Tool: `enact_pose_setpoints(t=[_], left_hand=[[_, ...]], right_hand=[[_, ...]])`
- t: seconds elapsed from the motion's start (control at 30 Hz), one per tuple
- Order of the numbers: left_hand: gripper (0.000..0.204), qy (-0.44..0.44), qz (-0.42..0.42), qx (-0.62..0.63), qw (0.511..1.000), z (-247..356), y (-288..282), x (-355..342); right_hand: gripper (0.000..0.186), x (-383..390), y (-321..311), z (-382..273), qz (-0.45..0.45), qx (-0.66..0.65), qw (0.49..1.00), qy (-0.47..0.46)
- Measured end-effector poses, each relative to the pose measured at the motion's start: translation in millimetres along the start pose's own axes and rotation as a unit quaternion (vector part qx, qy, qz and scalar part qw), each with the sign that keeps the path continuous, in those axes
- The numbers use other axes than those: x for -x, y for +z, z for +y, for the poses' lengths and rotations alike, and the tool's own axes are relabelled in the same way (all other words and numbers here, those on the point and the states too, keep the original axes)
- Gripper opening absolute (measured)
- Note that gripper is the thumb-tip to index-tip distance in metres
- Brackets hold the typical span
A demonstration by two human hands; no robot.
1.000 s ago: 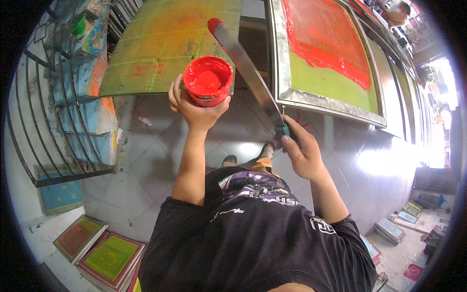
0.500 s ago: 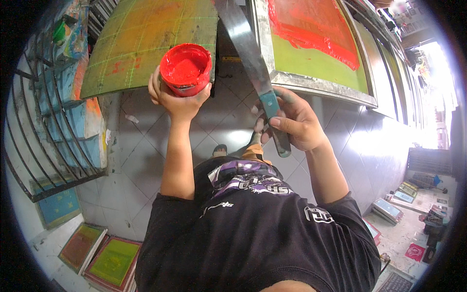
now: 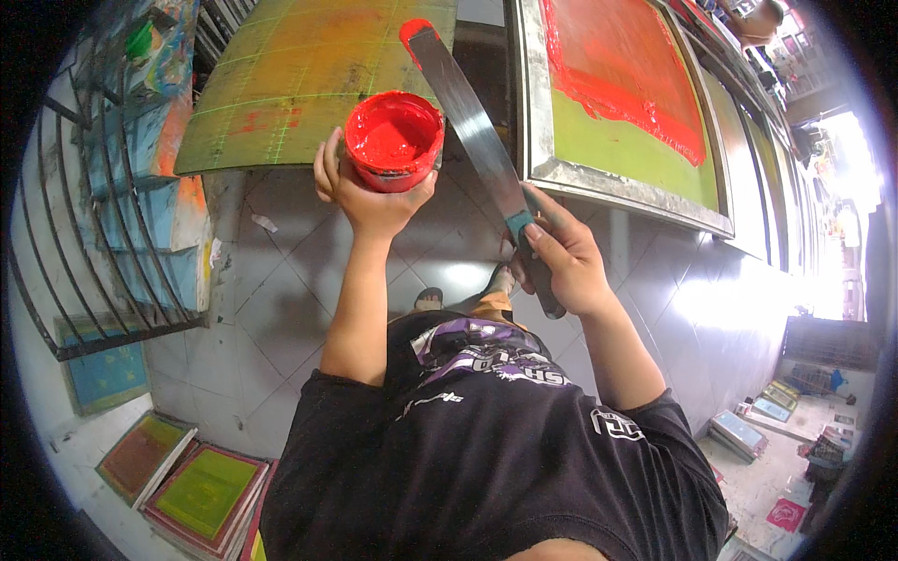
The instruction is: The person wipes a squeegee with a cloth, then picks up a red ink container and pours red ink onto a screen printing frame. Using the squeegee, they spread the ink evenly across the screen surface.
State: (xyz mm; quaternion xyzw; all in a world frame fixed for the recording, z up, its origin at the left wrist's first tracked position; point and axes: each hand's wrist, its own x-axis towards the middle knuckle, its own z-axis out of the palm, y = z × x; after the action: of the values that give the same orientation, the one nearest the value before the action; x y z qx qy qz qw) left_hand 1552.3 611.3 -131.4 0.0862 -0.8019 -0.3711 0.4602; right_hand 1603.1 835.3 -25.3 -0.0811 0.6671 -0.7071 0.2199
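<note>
My left hand [image 3: 379, 198] is wrapped round a small tub of red ink [image 3: 391, 140], its mouth tilted toward me and its rim smeared. In my right hand [image 3: 569, 254] is a long ink spatula [image 3: 468, 117], gripped by its dark teal handle with the thumb on top. Its metal blade points up and to the left, past the tub, and red ink coats the tip. To the right of the blade lies a framed printing screen [image 3: 636, 140] with a green mesh. Thick red ink [image 3: 627, 70] is spread over the far part of that mesh.
A stained yellow-green board [image 3: 309, 79] with grid lines juts out behind the tub. Black metal bars [image 3: 122, 224] curve along the left. Several screens [image 3: 206, 500] are stacked at the lower left. Grey floor tiles [image 3: 271, 309] lie below. Another person [image 3: 758, 21] is partly visible at the far right.
The tub has shifted right and slightly down in the picture. The spatula's blade has come lower, bringing its red tip into view. Both hands keep their holds.
</note>
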Motion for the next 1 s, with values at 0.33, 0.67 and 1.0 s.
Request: enact_pose_setpoints(t=[0.33,0.67,1.0], left_hand=[[0.091,0.008,0.018,0.019,1.000,6,1,-3],[0.098,0.019,0.012,-0.002,1.000,6,-1,-3],[0.099,0.013,0.018,-0.005,1.000,6,1,-4]], right_hand=[[0.054,-4,4,2,-0.053,-0.006,0.999,-0.008],[0.055,0,6,-8,-0.054,0.010,0.998,0.020],[0.054,6,-5,1,0.017,0.258,0.962,-0.091]])
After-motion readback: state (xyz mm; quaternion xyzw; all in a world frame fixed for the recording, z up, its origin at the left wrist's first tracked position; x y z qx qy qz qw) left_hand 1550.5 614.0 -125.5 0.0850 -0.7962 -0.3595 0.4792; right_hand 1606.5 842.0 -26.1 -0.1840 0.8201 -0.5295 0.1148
